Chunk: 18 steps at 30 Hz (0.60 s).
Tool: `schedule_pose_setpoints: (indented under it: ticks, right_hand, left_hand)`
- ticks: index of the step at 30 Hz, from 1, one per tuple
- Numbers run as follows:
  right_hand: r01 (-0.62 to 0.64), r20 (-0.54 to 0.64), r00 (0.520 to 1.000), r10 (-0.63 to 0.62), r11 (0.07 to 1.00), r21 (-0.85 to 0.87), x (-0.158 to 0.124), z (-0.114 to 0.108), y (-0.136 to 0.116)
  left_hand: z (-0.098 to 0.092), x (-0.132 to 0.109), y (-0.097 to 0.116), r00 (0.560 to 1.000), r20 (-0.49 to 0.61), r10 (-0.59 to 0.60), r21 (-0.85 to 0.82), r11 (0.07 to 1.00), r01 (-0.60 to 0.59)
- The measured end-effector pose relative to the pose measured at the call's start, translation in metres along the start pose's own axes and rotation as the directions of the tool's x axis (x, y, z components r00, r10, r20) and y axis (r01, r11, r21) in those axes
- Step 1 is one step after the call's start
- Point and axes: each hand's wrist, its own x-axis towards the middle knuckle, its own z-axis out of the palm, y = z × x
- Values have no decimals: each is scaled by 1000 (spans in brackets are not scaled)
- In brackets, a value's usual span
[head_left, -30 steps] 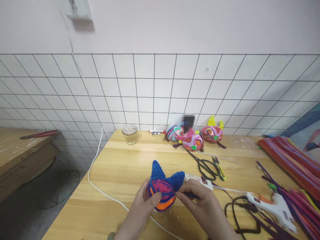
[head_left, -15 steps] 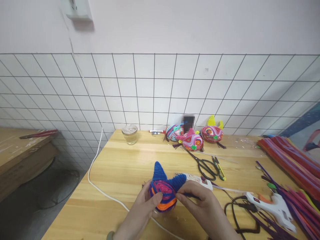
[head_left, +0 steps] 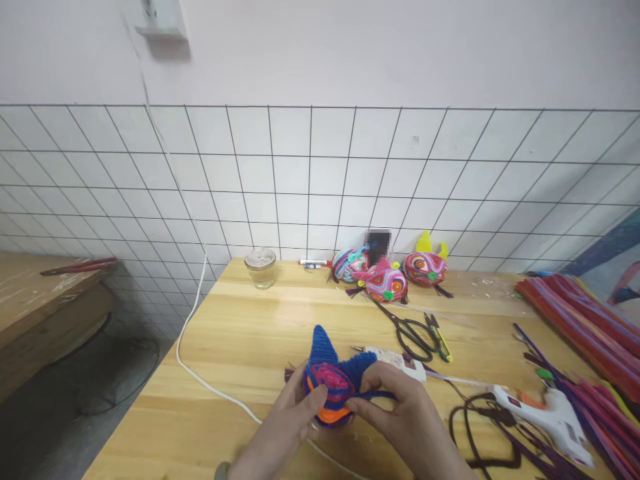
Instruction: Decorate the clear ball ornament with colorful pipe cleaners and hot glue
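Note:
My left hand [head_left: 293, 420] is closed around a round handmade toy [head_left: 333, 383], coiled in pink, orange and blue fuzzy strips. Two pointed blue ears stick up from it, one of them to the upper right. Its underside is hidden by my fingers. At the toy's right side, my right hand [head_left: 400, 407] pinches a dark blue pipe cleaner [head_left: 376, 394], thumb and fingertips close against the coiled surface. Just behind my right hand lies a white glue gun [head_left: 395, 360], partly covered by it.
Black-handled scissors [head_left: 415, 337] and yellow snips [head_left: 441, 340] lie beyond my right hand. A second glue gun [head_left: 547, 417] and bundled pipe cleaners [head_left: 580, 327] are at right. Finished toys [head_left: 385, 283] and a glass jar [head_left: 261, 270] stand by the wall. A white cord [head_left: 215, 387] crosses the table.
The toy has shifted slightly right and down in my left hand. My right fingertips have come further over its right side, and more of the blue pipe cleaner shows between them.

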Motion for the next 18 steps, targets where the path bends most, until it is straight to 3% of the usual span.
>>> schedule_pose_setpoints:
  ticks: [3,12,18]
  right_hand:
    - [-41,-29,999,41,999,-2,-2,3,0]
    - [-100,115,989,95,994,38,-7,3,-2]
    - [-126,131,984,118,991,50,-7,2,-1]
  left_hand:
    - [0,1,0,1000,8,20,1,1000,-20]
    - [1,0,1,998,36,56,75,995,-58]
    - [3,2,0,999,36,32,-11,999,-31]
